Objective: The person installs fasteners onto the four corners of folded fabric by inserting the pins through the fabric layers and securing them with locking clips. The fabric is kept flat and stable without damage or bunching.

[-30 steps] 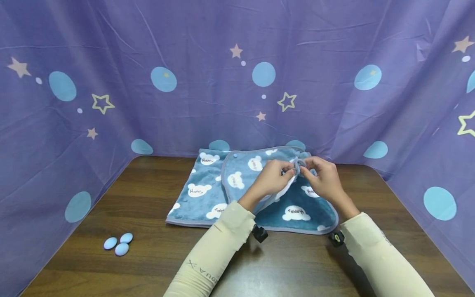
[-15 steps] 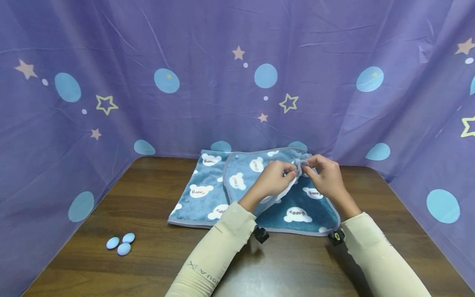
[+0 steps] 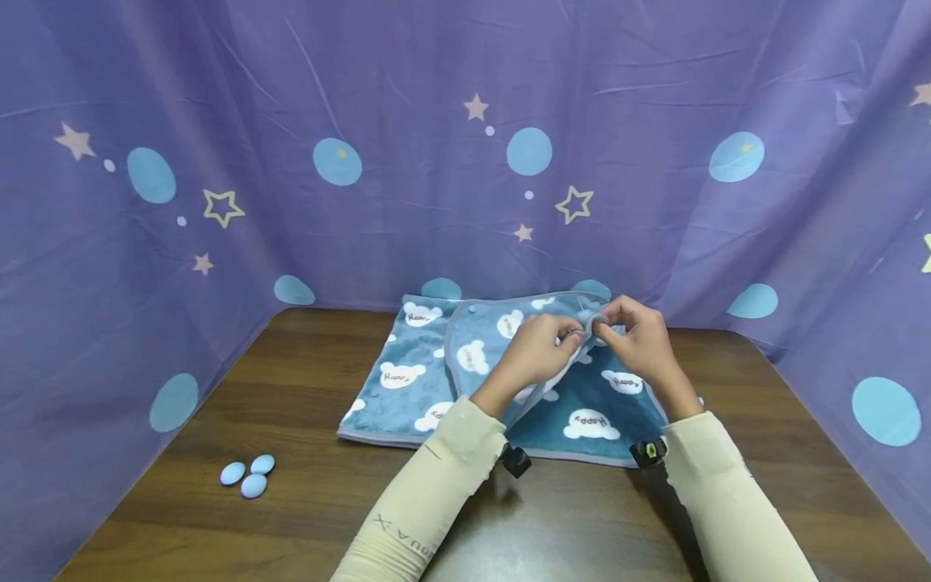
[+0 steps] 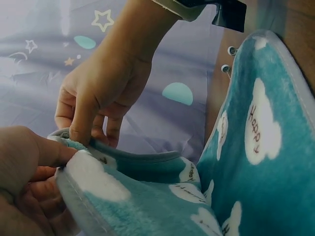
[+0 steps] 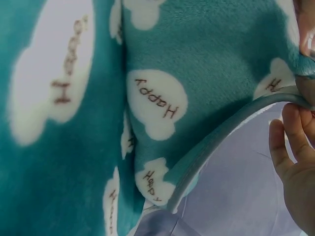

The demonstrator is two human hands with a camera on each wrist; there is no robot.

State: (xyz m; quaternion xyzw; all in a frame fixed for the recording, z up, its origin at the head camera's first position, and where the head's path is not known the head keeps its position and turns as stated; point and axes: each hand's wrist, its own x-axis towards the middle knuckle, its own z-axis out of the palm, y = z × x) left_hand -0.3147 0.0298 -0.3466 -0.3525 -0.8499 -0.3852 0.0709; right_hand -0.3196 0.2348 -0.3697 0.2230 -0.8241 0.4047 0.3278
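A teal plush blanket (image 3: 400, 376) with white bear heads, "Happy" lettering and grey edging lies on the table, its upper layer folded over. At its back right, my left hand (image 3: 538, 347) pinches the raised grey-edged border between thumb and fingers. Close beside it, my right hand (image 3: 640, 339) pinches the same border from the other side. The left wrist view has the left hand (image 4: 24, 167) at lower left and the right hand (image 4: 106, 83) reaching down from above, the edging bunched between them. In the right wrist view, the lifted edging (image 5: 211, 142) curves up toward fingers (image 5: 295, 132) at the right.
Several light-blue oval pieces (image 3: 253, 485) sit together at the left of the wooden table (image 3: 174, 525). A purple curtain (image 3: 407, 89) with stars and blue spots encloses the back and sides. A small round button-like blue spot (image 3: 473, 309) shows on the blanket's folded layer.
The head view has shifted a little, moving the scene rightward. Both hands keep their pinch on the border; the right hand has risen slightly and its wrist now covers the blanket's front right corner.
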